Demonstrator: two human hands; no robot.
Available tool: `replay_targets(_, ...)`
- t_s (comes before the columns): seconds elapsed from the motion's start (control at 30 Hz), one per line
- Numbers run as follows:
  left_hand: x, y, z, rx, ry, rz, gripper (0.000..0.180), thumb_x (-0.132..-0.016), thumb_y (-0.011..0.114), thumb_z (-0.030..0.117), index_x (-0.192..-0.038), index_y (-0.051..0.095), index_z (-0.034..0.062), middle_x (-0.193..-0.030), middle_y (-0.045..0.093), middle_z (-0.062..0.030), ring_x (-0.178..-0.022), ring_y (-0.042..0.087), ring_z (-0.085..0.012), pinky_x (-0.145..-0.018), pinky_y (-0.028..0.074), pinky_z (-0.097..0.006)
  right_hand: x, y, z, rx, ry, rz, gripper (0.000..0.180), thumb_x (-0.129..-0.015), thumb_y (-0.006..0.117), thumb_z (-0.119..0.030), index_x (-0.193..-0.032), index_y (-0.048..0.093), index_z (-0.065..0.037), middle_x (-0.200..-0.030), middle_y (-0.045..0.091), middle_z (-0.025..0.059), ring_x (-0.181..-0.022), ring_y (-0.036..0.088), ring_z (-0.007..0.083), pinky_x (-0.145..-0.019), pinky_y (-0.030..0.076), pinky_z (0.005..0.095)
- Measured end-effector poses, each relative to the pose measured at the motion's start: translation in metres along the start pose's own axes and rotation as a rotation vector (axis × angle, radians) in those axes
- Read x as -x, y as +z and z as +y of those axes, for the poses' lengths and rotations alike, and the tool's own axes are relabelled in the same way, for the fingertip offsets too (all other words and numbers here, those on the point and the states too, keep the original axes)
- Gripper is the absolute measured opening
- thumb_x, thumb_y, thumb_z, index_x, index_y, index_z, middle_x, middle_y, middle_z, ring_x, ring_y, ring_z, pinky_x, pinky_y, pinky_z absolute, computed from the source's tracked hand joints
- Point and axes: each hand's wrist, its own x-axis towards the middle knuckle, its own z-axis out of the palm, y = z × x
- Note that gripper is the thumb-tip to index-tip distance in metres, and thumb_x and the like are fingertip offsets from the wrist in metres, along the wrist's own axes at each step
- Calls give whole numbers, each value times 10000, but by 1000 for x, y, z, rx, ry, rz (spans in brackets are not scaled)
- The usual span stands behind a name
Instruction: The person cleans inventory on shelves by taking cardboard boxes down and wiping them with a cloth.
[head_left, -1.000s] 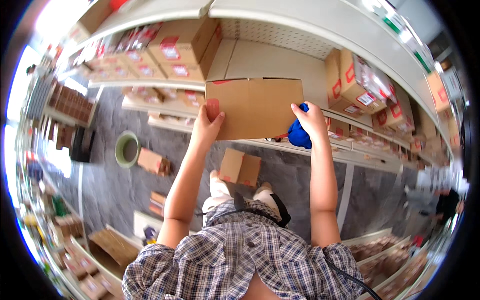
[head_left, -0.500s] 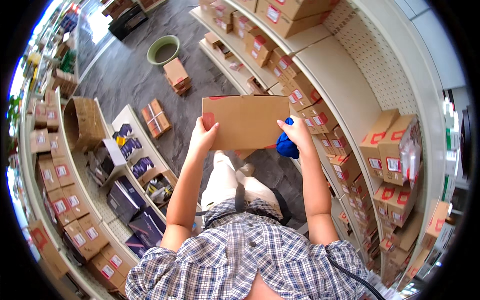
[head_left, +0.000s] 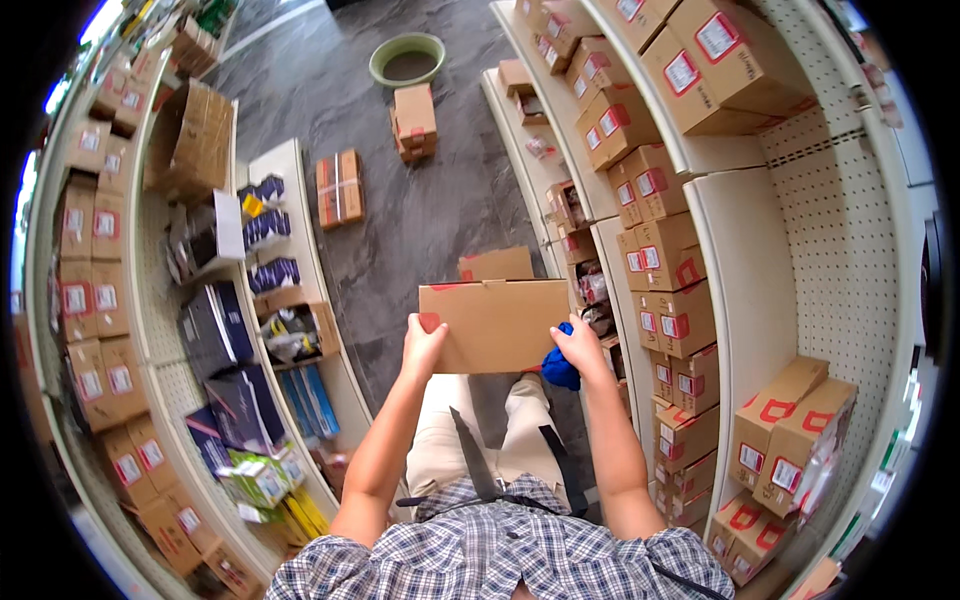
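Note:
A brown cardboard box (head_left: 495, 328) is held level in front of me, above my legs. My left hand (head_left: 424, 345) grips its left end beside a red mark, thumb on top. At the right end my right hand (head_left: 584, 348) grips it too, with a bunched blue cloth (head_left: 560, 370) caught between that hand and the box. The fingers beneath the box are hidden. Just beyond it, another cardboard box (head_left: 497, 263) shows in part, lower down.
Shelves (head_left: 740, 250) packed with labelled cartons line my right; a left shelf (head_left: 300, 200) carries dark boxes and packets. On the grey floor (head_left: 455, 190) ahead stand a green tub (head_left: 407, 60), stacked cartons (head_left: 414, 120) and a strapped carton (head_left: 340, 188).
The held box and both hands sit lower in view, nearer my body. My view has shifted, so the tub and floor cartons appear further right and higher. Both hands keep their grip.

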Motion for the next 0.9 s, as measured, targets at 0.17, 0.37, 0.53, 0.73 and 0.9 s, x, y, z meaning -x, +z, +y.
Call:
replay_targets(0.17, 7, 55, -88, 70, -92, 118, 413, -772, 631, 226, -1073, 452, 6, -1034, 610, -194, -985, 601, -294, -844, 458, -375, -17, 24, 60, 0, 18, -125, 374, -817, 593, -265, -1143, 560, -86, -1042, 637, 201, -1005, 590, 374, -840, 465, 423)
replay_targets(0.37, 3, 140, -186, 109, -246, 138, 435, -753, 625, 259, -1065, 465, 1, -1008, 613, -192, -952, 605, -297, -825, 467, -376, -55, 72, 191, 45, 79, -162, 388, -806, 592, -272, -1156, 567, -107, -1022, 646, 183, -986, 600, 359, -833, 466, 418)
replay_targets(0.53, -45, 207, -293, 180, -293, 128, 448, -751, 635, 250, -1089, 462, 12, -1037, 593, -169, -970, 578, -264, -840, 456, -354, -104, 123, 266, 68, 197, -164, 350, -796, 580, -289, -1089, 602, -98, -978, 658, 162, -937, 611, 345, -792, 469, 395)
replay_targets(0.73, -115, 254, -347, 185, -224, 79, 462, -755, 605, 205, -1154, 458, 21, -1078, 599, -164, -1018, 583, -283, -885, 443, -358, -185, 184, 345, 86, 132, -25, 320, -781, 598, -259, -986, 612, -14, -856, 655, 161, -803, 626, 293, -722, 470, 377)
replay_targets(0.9, -175, 286, -393, 355, -213, 28, 446, -755, 573, 151, -1163, 459, 11, -1100, 580, -148, -1030, 562, -246, -893, 436, -345, -246, 215, 371, 61, 143, -63, 337, -773, 577, -292, -1035, 601, -80, -999, 645, 172, -972, 590, 366, -818, 460, 428)
